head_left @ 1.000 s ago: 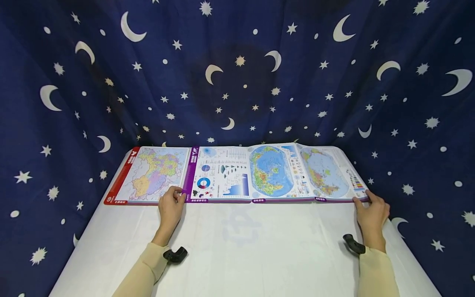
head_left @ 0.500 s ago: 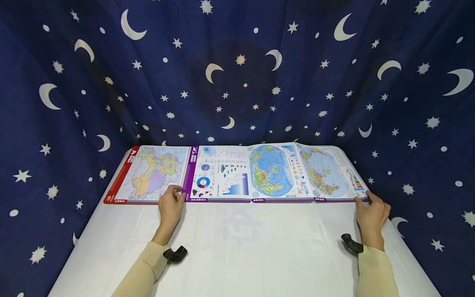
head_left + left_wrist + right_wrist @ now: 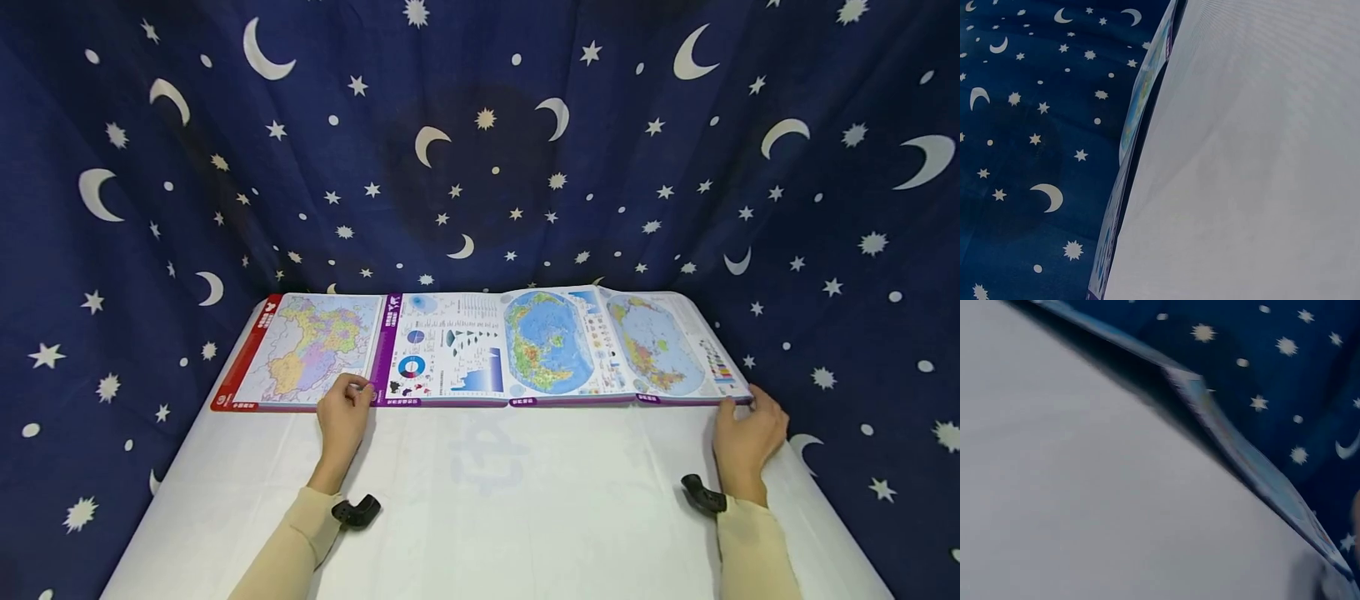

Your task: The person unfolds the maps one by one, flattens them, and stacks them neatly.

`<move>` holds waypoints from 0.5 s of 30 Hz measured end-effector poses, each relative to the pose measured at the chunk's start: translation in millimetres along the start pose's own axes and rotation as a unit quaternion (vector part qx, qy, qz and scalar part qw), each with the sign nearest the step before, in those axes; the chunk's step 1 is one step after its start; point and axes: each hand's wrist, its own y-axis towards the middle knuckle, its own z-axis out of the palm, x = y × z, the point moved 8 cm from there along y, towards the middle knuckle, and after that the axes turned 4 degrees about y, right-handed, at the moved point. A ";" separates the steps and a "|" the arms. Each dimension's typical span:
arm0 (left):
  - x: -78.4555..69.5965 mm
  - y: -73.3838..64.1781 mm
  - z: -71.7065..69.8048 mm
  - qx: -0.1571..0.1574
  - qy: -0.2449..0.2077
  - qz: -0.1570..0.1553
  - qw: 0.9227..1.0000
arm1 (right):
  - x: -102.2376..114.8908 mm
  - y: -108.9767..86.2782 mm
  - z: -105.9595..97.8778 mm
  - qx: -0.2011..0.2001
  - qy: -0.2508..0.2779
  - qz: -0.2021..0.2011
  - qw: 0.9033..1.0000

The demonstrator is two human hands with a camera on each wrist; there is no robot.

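Note:
A long fold-out map (image 3: 450,392) lies stretched across the far side of the table, its printed panels facing up. At its left end is a red-edged panel with a coloured map; a purple strip, charts and two world maps follow to the right. My left hand (image 3: 343,425) pinches the near edge beside the purple strip, fingers curled over it. At the near right corner, my right hand (image 3: 750,433) grips the map between thumb and fingers. The left wrist view shows the map (image 3: 1141,106) edge-on; in the right wrist view, the map (image 3: 1241,450) has a raised fold.
A white table (image 3: 517,517) spreads in front of the map. Behind and on both sides hangs a dark blue curtain (image 3: 630,167) with moons and stars, close to the map's far edge. Each wrist wears a black curved device.
The map's right corner has shifted slightly right with my right hand's fingertips, while that wrist has swung a little left. My left hand has barely moved.

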 end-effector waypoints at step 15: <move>25.7 2.3 -39.0 -0.118 -0.064 -0.098 0.986 | 119.1 -94.7 60.6 0.134 0.173 -0.089 0.972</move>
